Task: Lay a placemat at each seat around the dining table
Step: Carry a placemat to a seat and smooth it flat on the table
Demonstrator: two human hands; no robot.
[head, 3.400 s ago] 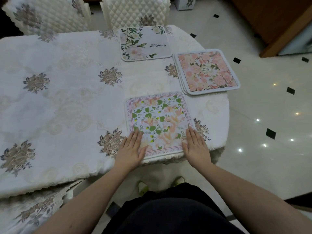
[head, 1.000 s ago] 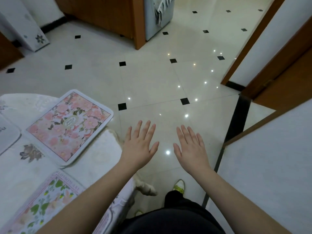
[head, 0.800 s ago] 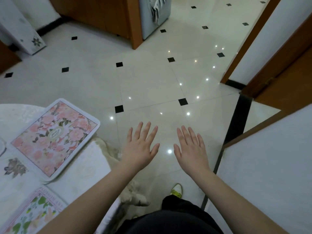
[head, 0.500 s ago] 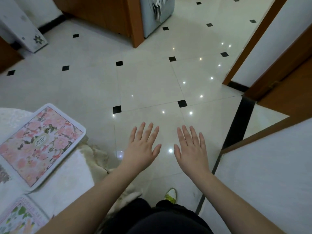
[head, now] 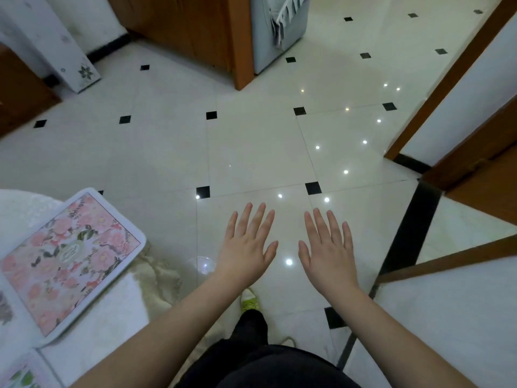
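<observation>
A stack of pink floral placemats (head: 67,259) lies on the corner of the dining table (head: 92,337), at the left edge of the view. Only a corner of the green-leaf placemat (head: 19,373) shows at the bottom left. My left hand (head: 246,247) and my right hand (head: 327,250) are stretched out flat over the floor, palms down, fingers spread, both empty. Both hands are to the right of the table and touch nothing.
Glossy cream tiles with small black squares (head: 251,152) spread ahead. A wooden cabinet (head: 201,32) and a grey covered appliance (head: 277,29) stand at the back. A wooden door frame (head: 447,88) and white wall (head: 447,317) are on the right. My shoe (head: 249,299) shows below.
Since 3.4 s ago my hands left the green-leaf placemat and I turned right, away from the table. Over the last second the table slid further left in view; hands stayed spread.
</observation>
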